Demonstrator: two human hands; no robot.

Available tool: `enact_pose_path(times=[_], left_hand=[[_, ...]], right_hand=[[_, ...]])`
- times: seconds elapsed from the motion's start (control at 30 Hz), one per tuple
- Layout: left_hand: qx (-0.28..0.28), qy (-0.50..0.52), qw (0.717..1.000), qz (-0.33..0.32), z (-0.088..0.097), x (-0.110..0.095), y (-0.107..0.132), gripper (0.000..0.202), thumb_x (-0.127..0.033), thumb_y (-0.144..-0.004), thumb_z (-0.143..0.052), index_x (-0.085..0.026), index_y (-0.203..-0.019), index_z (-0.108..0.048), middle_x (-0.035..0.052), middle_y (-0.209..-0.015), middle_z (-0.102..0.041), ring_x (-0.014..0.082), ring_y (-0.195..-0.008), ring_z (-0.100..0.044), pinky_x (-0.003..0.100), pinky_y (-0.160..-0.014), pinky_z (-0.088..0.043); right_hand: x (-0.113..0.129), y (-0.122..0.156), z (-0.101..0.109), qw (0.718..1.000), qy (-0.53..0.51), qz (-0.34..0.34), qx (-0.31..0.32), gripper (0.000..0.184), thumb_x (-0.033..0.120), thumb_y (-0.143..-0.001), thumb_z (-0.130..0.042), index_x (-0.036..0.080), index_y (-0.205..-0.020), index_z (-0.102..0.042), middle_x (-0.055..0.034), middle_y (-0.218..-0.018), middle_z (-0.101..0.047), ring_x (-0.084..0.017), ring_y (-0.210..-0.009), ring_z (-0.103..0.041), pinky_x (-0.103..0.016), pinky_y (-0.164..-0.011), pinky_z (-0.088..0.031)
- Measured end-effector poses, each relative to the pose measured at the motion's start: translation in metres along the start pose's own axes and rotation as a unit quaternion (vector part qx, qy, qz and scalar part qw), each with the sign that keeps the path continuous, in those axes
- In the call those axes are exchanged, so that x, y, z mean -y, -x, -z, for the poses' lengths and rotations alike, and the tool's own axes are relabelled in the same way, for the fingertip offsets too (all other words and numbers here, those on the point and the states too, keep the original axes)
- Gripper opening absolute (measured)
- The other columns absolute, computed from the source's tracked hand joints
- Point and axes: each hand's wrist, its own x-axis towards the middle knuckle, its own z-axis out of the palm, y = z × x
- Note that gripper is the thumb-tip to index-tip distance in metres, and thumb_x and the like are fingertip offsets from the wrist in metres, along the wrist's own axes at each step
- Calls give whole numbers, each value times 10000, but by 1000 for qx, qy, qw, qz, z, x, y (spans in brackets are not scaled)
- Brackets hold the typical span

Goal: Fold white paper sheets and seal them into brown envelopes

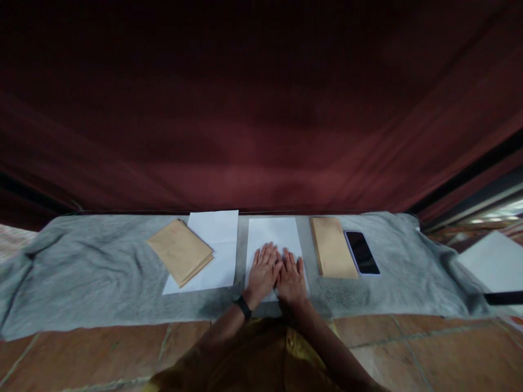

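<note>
A white sheet of paper (pixel 272 231) lies upright in front of me on the grey cloth. Both hands rest flat on its lower half, side by side and touching. My left hand (pixel 263 272), with a dark band on the wrist, has its fingers stretched forward. My right hand (pixel 291 279) lies palm down with its fingers extended too. Neither hand grips anything. To the left, brown envelopes (pixel 182 250) lie askew over more white paper (pixel 220 234). A stack of brown envelopes (pixel 334 247) lies just right of my right hand.
A phone (pixel 363 253) with a dark screen lies right of the envelope stack. The grey cloth (pixel 102 272) covers a long low surface, backed by a dark red curtain (pixel 261 163). A white object (pixel 494 261) stands at the far right. Tiled floor (pixel 102 359) runs along the front.
</note>
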Motion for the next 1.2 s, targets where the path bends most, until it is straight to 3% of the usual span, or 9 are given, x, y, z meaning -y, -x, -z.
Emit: enact_pose_path(times=[0.1, 0.17, 0.5, 0.67, 0.83, 1.03, 1.1, 1.2], left_hand=[[8, -19, 1000, -5, 3, -10, 42, 590, -402, -1061, -350, -139, -1589, -339, 127, -1636, -384, 249, -1539, -312, 497, -1257, -282], [13, -32, 999, -1, 8, -7, 57, 620, -430, -1053, -373, -120, -1588, -337, 140, -1636, -377, 257, -1543, -302, 491, -1258, -282], [-38, -46, 994, 87, 17, 12, 78, 649, -431, -1034, -400, -47, -1556, -377, 200, -1605, -408, 297, -1509, -370, 476, -1210, -375], [-50, -41, 991, 117, 18, 2, 71, 613, -344, -1033, -371, -49, -1570, -352, 203, -1616, -387, 308, -1520, -346, 502, -1224, -351], [-24, -18, 995, 99, 11, -18, 56, 605, -331, -1016, -403, -117, -1580, -358, 165, -1634, -367, 305, -1538, -307, 542, -1234, -323], [-37, 45, 990, 132, 13, 1, 52, 543, -358, -1018, -404, -71, -1468, -504, 212, -1579, -446, 321, -1486, -408, 518, -1203, -376], [-55, 132, 973, 183, 18, 10, 44, 515, -366, -991, -455, -74, -1401, -567, 222, -1560, -469, 334, -1468, -432, 528, -1207, -362], [-92, 306, 896, 308, 23, 24, 21, 428, -355, -893, -599, -131, -1251, -666, 190, -1463, -587, 326, -1404, -509, 499, -1204, -360]], right_hand=[[-6, 3, -4, 1000, 11, 14, 6, 527, 257, -1038, -385, 204, -1561, -427, -129, -1644, -366, -303, -1527, -320, -570, -1220, -225], [-10, 7, -6, 1000, 14, 3, -10, 522, 281, -1056, -362, 170, -1562, -423, -145, -1648, -350, -295, -1519, -337, -525, -1222, -247], [-37, 36, -15, 995, 19, -37, -85, 635, 453, -1069, -358, 85, -1587, -340, -198, -1612, -401, -302, -1479, -397, -469, -1204, -308], [-37, 40, -10, 995, 19, -46, -89, 629, 401, -1067, -351, 88, -1609, -286, -199, -1609, -406, -312, -1480, -398, -504, -1208, -292], [-23, 31, -2, 998, 13, -30, -56, 573, 354, -1058, -366, 121, -1582, -371, -162, -1634, -377, -298, -1505, -357, -502, -1229, -248], [-38, 39, -3, 997, 19, -46, -51, 526, 358, -1034, -435, 146, -1512, -491, -154, -1562, -493, -331, -1403, -484, -557, -1211, -253], [-46, 36, -1, 997, 4, -55, -44, 497, 326, -1027, -431, 143, -1478, -528, -149, -1534, -531, -329, -1369, -513, -538, -1188, -306], [-55, 15, 4, 996, -48, -67, -44, 484, 285, -1019, -407, 96, -1442, -544, -186, -1457, -590, -292, -1303, -567, -445, -1104, -437]])
